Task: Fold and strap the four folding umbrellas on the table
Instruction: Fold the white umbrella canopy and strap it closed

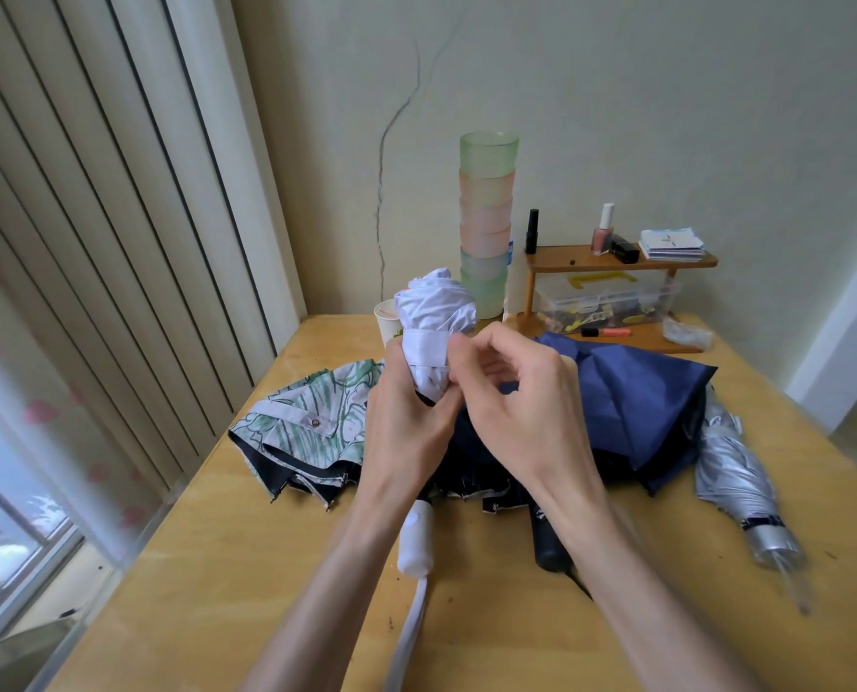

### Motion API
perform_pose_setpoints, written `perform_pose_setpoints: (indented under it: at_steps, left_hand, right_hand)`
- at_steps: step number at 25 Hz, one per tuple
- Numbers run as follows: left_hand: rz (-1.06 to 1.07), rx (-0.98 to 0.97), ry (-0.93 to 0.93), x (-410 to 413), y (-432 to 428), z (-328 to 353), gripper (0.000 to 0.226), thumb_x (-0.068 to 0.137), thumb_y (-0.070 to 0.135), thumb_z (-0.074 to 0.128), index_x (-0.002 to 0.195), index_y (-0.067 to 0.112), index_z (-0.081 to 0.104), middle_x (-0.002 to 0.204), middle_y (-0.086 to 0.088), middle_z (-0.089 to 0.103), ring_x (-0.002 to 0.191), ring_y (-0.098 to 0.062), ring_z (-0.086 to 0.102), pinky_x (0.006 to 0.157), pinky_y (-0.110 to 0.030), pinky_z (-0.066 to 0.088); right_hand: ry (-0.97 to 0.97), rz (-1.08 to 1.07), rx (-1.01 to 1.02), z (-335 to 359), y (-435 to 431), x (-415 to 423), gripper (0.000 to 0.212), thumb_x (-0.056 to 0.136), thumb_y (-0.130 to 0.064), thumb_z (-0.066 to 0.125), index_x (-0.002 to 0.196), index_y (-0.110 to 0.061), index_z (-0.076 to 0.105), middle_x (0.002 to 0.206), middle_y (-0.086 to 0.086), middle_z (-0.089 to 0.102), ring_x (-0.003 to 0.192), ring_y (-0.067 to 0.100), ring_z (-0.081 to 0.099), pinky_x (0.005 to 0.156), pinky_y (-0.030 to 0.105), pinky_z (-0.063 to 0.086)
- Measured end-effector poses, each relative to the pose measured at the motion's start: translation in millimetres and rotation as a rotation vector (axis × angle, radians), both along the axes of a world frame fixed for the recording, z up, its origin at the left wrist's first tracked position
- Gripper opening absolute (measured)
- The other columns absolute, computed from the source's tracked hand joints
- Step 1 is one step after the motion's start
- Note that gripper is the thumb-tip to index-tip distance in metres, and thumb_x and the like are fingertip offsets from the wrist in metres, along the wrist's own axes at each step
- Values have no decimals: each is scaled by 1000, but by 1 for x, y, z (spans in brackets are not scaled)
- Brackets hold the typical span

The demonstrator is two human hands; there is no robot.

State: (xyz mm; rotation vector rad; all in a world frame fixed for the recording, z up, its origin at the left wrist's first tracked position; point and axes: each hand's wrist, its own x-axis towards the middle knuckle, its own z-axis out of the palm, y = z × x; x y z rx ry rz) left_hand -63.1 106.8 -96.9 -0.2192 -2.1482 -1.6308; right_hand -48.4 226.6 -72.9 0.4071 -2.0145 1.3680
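I hold a white folding umbrella (436,312) upright above the table. My left hand (406,417) grips its bundled canopy from the left, and its white handle (416,541) hangs below my wrist. My right hand (511,392) pinches the white strap wrapped around the canopy. A leaf-print umbrella (306,427) lies loose on the table (216,566) to the left. A navy umbrella (631,397) lies loose behind my hands, its black handle (546,541) pointing toward me. A silver umbrella (736,476) lies rolled at the right.
A tall stack of coloured cups (486,222) and a paper cup (386,317) stand at the table's back. A small wooden shelf (621,259) with bottles stands over a clear box (606,302) at the back right. Blinds and a window are on the left.
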Motion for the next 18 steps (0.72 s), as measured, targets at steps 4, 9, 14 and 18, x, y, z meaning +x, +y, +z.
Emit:
perform_pose_setpoints:
  at_steps: [4,9,14,18]
  left_hand:
    - [5,-9,29,2,-1,5,36,86,37,72,116,24,57,95,18,69,87,-14,68,80,-51,58]
    - [-9,-23,39,4,0,6,39,87,35,74,119,24,54,99,23,68,90,-9,69,81,-50,59]
    - [-12,-31,36,5,0,6,40,87,37,72,121,23,56,100,24,67,93,-6,68,82,-49,59]
    - [5,-56,45,4,-1,6,39,87,35,73,119,22,56,99,22,68,89,-11,69,79,-51,58]
  right_hand:
    - [-46,88,-49,2,6,-2,29,103,-29,68,81,-12,69,74,-3,75,74,18,74,74,45,61]
    - [-118,102,-144,3,7,-3,21,89,-30,85,82,-16,71,76,-6,76,74,13,74,69,26,58]
    - [-170,150,-197,3,10,-6,22,83,-23,90,82,-17,70,77,-5,76,75,12,74,71,27,60]
    - [-276,217,-281,4,13,-8,23,84,-27,90,86,-12,72,80,0,77,78,14,75,80,35,62]
